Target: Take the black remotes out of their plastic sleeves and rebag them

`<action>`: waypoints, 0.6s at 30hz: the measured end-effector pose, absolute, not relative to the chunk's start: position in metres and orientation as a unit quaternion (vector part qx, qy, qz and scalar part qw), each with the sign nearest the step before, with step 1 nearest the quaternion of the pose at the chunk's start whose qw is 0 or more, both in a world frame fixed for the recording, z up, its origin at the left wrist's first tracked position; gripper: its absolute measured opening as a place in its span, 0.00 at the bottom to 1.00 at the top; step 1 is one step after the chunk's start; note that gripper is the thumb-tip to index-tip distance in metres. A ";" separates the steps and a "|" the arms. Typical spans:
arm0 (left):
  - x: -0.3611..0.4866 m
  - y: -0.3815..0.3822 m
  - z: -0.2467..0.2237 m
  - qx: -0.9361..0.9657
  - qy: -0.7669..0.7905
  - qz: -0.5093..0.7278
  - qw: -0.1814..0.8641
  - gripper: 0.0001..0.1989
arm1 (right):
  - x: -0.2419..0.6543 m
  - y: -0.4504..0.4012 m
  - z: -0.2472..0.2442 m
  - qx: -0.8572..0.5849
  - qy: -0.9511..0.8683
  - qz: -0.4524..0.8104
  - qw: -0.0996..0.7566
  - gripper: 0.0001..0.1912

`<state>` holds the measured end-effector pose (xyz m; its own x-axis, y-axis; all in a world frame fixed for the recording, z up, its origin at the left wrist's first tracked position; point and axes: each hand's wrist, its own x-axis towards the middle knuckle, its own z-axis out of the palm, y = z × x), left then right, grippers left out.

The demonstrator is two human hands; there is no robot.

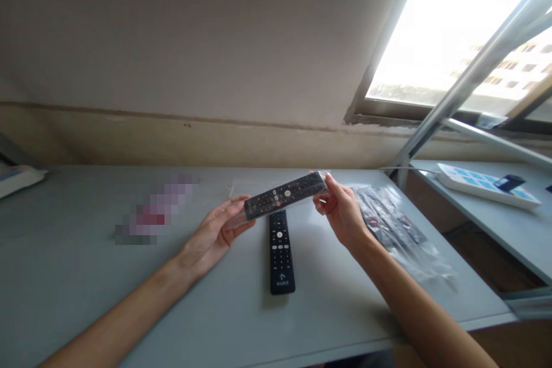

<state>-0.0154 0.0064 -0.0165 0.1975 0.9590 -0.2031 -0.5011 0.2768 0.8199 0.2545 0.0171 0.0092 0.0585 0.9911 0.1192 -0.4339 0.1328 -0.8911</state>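
Observation:
Between my two hands is a black remote control (pixel 297 189) in a clear plastic sleeve, held tilted above the desk with its right end higher. My left hand (pixel 219 224) pinches the sleeve at the lower left end. At the upper right end, my right hand (pixel 340 204) grips the other end of the wrapped remote. Below it a second black remote control (pixel 282 259), without a visible wrapper, lies on the grey desk (pixel 207 310); its far end is partly hidden by the held one. Several plastic-wrapped dark items (pixel 397 224) lie beside my right forearm.
A blurred-out purple and red item (pixel 159 210) lies on the left of the desk. A white object (pixel 21 178) sits at the far left edge. To the right are a metal frame post (pixel 448 98), a window (pixel 414 40), and a white-and-blue box (pixel 487 184) with a small dark device on it.

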 end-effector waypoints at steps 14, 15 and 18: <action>-0.015 0.009 -0.018 0.316 0.377 0.516 0.701 0.16 | 0.260 0.025 -0.008 -0.393 -0.420 0.513 0.637 0.17; -0.015 0.010 -0.018 0.317 0.379 0.517 0.699 0.16 | 0.260 0.026 -0.008 -0.388 -0.414 0.524 0.636 0.17; -0.015 0.010 -0.019 0.318 0.383 0.518 0.696 0.17 | 0.260 0.026 -0.006 -0.354 -0.400 0.574 0.621 0.17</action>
<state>-0.0150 0.0101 -0.0191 0.1714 0.9639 -0.2039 -0.4778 0.2623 0.8384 0.2597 0.0260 -0.0061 0.0207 0.9957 0.0899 -0.4302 0.0900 -0.8982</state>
